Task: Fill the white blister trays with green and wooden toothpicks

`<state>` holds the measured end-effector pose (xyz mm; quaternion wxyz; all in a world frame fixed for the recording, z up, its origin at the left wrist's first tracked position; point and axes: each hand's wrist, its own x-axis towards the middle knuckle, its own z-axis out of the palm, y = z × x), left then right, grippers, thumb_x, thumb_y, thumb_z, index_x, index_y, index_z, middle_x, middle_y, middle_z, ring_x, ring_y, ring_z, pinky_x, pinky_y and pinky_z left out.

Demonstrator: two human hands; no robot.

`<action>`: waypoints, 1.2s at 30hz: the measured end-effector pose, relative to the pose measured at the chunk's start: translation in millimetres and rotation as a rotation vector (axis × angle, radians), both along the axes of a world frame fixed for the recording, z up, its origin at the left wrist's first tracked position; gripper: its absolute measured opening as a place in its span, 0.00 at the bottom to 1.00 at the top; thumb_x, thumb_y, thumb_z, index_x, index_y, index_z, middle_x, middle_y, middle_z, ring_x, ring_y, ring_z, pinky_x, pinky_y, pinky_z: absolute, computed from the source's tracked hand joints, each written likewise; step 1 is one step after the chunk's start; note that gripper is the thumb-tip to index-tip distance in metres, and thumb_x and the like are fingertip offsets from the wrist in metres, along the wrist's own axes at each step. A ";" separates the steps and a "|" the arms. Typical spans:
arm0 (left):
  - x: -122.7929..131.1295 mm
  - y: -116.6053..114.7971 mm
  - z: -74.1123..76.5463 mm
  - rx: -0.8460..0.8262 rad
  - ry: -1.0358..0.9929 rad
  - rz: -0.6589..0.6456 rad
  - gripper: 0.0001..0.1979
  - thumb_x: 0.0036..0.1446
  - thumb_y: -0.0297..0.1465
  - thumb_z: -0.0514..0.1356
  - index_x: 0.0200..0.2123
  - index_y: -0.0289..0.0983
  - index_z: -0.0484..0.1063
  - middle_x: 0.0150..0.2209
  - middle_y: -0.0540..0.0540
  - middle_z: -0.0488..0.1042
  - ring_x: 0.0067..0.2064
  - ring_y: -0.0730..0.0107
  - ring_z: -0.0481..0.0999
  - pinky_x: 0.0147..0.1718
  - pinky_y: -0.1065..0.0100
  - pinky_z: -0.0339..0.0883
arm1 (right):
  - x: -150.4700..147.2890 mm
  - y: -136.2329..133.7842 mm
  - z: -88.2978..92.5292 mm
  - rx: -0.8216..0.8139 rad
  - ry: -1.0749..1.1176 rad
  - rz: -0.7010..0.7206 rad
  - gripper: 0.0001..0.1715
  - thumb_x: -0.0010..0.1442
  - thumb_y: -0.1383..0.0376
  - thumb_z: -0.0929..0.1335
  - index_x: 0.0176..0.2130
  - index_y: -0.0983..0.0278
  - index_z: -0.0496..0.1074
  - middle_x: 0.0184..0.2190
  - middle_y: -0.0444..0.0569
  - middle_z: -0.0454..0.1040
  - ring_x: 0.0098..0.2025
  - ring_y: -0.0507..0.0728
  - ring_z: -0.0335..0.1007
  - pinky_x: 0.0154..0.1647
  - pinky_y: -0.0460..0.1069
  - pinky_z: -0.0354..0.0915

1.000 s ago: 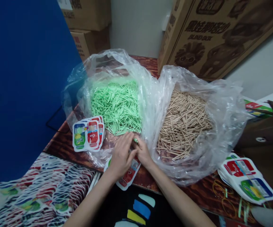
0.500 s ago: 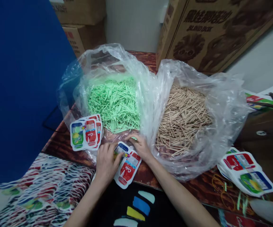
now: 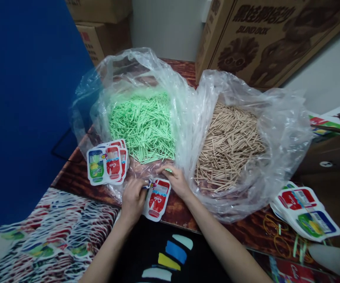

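My left hand (image 3: 133, 198) is closed on the left edge of a bottle-shaped packet (image 3: 158, 199). The packet's red Cola half faces up, while my fingers largely cover its other half. Just to the right, my right hand (image 3: 177, 182) pinches a small bundle of green sticks (image 3: 168, 170), whose ends show at the fingertips. Beyond both hands lies a heap of loose green sticks (image 3: 146, 125) in a clear plastic bag (image 3: 184, 106). Left of it rests a small stack of Cola and Sprite packets (image 3: 96, 167), with sticks visible in their windows.
Brown sticks (image 3: 228, 145) fill a second plastic bag (image 3: 287, 129) on the right. Many packets (image 3: 60, 232) lie in rows at lower left. More packets (image 3: 305, 212), rubber bands (image 3: 282, 245) and a white cup (image 3: 331, 257) sit at right. Cardboard boxes (image 3: 264, 47) stand behind.
The packet has turned more upright and shifted slightly up. Its blue-topped half, visible before, is now mostly behind my left fingers. My right hand keeps the green sticks nearly in place.
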<state>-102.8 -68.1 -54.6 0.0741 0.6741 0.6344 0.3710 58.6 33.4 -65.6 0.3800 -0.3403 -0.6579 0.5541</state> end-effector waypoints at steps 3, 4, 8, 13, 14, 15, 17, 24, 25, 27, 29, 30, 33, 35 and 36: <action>-2.4 -1.1 -0.9 0.013 0.007 -0.067 0.10 0.58 0.20 0.51 0.36 0.36 0.70 0.32 0.45 0.73 0.36 0.64 0.70 0.36 0.65 0.64 | 0.4 0.1 0.6 0.008 -0.009 0.004 0.13 0.62 0.58 0.65 0.36 0.62 0.76 0.35 0.49 0.78 0.39 0.57 0.73 0.45 0.52 0.66; -2.2 -1.4 -0.9 -0.001 0.014 -0.087 0.11 0.59 0.20 0.50 0.38 0.36 0.70 0.34 0.44 0.73 0.37 0.64 0.70 0.36 0.65 0.64 | 0.5 0.1 0.4 0.008 -0.007 0.002 0.13 0.63 0.58 0.65 0.36 0.62 0.76 0.35 0.49 0.78 0.40 0.57 0.73 0.46 0.52 0.65; 0.9 -5.2 -0.4 -0.075 0.074 -0.133 0.14 0.61 0.22 0.50 0.45 0.38 0.70 0.37 0.43 0.71 0.39 0.63 0.70 0.37 0.63 0.64 | 0.8 0.3 -2.0 0.014 0.002 0.003 0.13 0.63 0.58 0.65 0.36 0.61 0.76 0.35 0.49 0.78 0.41 0.57 0.73 0.47 0.52 0.65; 2.8 -11.0 -4.3 -0.122 0.017 0.018 0.08 0.61 0.25 0.52 0.40 0.37 0.70 0.33 0.45 0.70 0.36 0.63 0.70 0.36 0.63 0.64 | 1.4 -0.4 -2.6 0.015 0.003 0.003 0.13 0.63 0.58 0.65 0.36 0.61 0.76 0.35 0.49 0.78 0.41 0.58 0.73 0.46 0.53 0.65; 2.7 -11.8 -5.3 -0.111 -0.004 0.046 0.06 0.61 0.26 0.53 0.37 0.37 0.69 0.32 0.46 0.70 0.35 0.64 0.70 0.35 0.63 0.65 | 1.4 -0.7 -2.3 0.016 0.004 0.002 0.13 0.63 0.58 0.65 0.36 0.61 0.76 0.35 0.49 0.78 0.41 0.58 0.73 0.46 0.53 0.65; 2.5 -12.5 -5.9 -0.089 -0.019 0.060 0.05 0.61 0.27 0.54 0.35 0.37 0.69 0.31 0.47 0.70 0.34 0.64 0.70 0.34 0.63 0.65 | 1.3 -0.9 -2.0 0.016 0.006 0.001 0.13 0.63 0.58 0.65 0.36 0.61 0.76 0.35 0.49 0.78 0.40 0.58 0.73 0.46 0.53 0.65; 2.0 -13.8 -6.2 -0.030 -0.041 0.048 0.05 0.61 0.27 0.54 0.32 0.37 0.68 0.29 0.48 0.70 0.33 0.65 0.71 0.33 0.65 0.65 | 1.2 -1.2 -1.8 0.013 0.010 -0.001 0.13 0.63 0.58 0.65 0.36 0.62 0.76 0.35 0.49 0.78 0.40 0.57 0.73 0.46 0.53 0.65; -0.8 -15.1 2.4 0.132 -0.091 -0.015 0.11 0.60 0.23 0.54 0.42 0.39 0.73 0.36 0.46 0.77 0.38 0.66 0.76 0.38 0.65 0.68 | 2.5 -0.5 -4.5 0.009 0.005 -0.002 0.13 0.62 0.58 0.65 0.35 0.61 0.76 0.34 0.48 0.77 0.39 0.57 0.73 0.44 0.52 0.66; -1.9 -15.0 4.6 0.130 -0.096 -0.019 0.11 0.61 0.23 0.54 0.43 0.39 0.73 0.37 0.46 0.77 0.39 0.66 0.76 0.39 0.65 0.68 | 2.8 -0.7 -4.6 0.008 0.005 -0.004 0.13 0.62 0.57 0.65 0.35 0.61 0.76 0.34 0.48 0.77 0.39 0.57 0.73 0.44 0.52 0.66; -4.8 -14.9 9.4 0.110 -0.114 -0.023 0.12 0.61 0.23 0.54 0.44 0.40 0.73 0.39 0.46 0.77 0.41 0.65 0.75 0.40 0.64 0.68 | 3.0 -1.3 -4.1 0.002 0.003 -0.010 0.14 0.62 0.57 0.65 0.36 0.62 0.76 0.34 0.48 0.77 0.38 0.57 0.73 0.44 0.52 0.66; -8.0 -15.1 14.2 0.088 -0.135 -0.020 0.13 0.61 0.24 0.54 0.45 0.40 0.73 0.40 0.45 0.76 0.42 0.65 0.75 0.40 0.63 0.69 | 3.1 -2.0 -3.0 0.002 0.005 -0.015 0.14 0.62 0.56 0.65 0.36 0.62 0.76 0.34 0.49 0.78 0.39 0.57 0.73 0.44 0.52 0.66; -9.5 -15.3 16.4 0.080 -0.147 -0.016 0.12 0.61 0.24 0.54 0.45 0.40 0.73 0.40 0.45 0.76 0.42 0.65 0.74 0.40 0.63 0.69 | 3.1 -2.3 -2.4 0.005 0.006 -0.016 0.15 0.62 0.56 0.65 0.36 0.62 0.76 0.34 0.49 0.78 0.39 0.57 0.73 0.44 0.52 0.66; -12.0 -14.9 21.1 0.064 -0.194 -0.015 0.12 0.61 0.25 0.54 0.44 0.41 0.74 0.41 0.45 0.75 0.42 0.65 0.74 0.41 0.62 0.68 | 3.4 -2.3 -1.3 0.010 0.009 -0.011 0.15 0.62 0.56 0.65 0.36 0.62 0.76 0.34 0.49 0.78 0.39 0.57 0.73 0.45 0.52 0.66; -11.8 -13.4 23.0 0.058 -0.257 -0.016 0.11 0.61 0.25 0.55 0.43 0.41 0.74 0.41 0.45 0.75 0.43 0.65 0.74 0.41 0.62 0.68 | 3.5 -2.0 -1.2 0.003 0.010 -0.008 0.15 0.62 0.56 0.65 0.36 0.62 0.76 0.35 0.49 0.77 0.39 0.57 0.72 0.45 0.52 0.66; -11.1 -12.4 23.6 0.055 -0.295 -0.015 0.10 0.61 0.26 0.55 0.43 0.41 0.74 0.41 0.45 0.75 0.42 0.65 0.74 0.41 0.63 0.69 | 3.5 -2.0 -1.3 -0.002 0.011 -0.011 0.15 0.62 0.56 0.65 0.36 0.62 0.76 0.35 0.49 0.77 0.40 0.57 0.72 0.45 0.52 0.66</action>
